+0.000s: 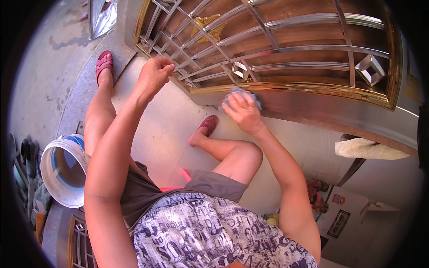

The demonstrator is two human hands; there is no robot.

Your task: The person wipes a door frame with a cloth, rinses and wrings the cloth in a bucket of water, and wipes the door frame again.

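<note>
My right hand (244, 114) presses a grey cloth (242, 94) against the lower metal edge of a door, just under its gold-coloured frame moulding (288, 87). The door carries a shiny metal grille (268, 25) over brown panels, with a gold butterfly ornament (208, 28). My left hand (157, 74) is raised near the frame's lower left corner, its fingers curled and holding nothing that I can make out. Whether it touches the frame cannot be told.
A white bucket (47, 167) with murky water stands at the left, beside my leg. Several shoes (29, 154) lie at the far left. A cream towel (368, 149) hangs at the right. Part of a red plastic object (185, 175) shows beneath me. Another grilled door (72, 248) is at the lower left.
</note>
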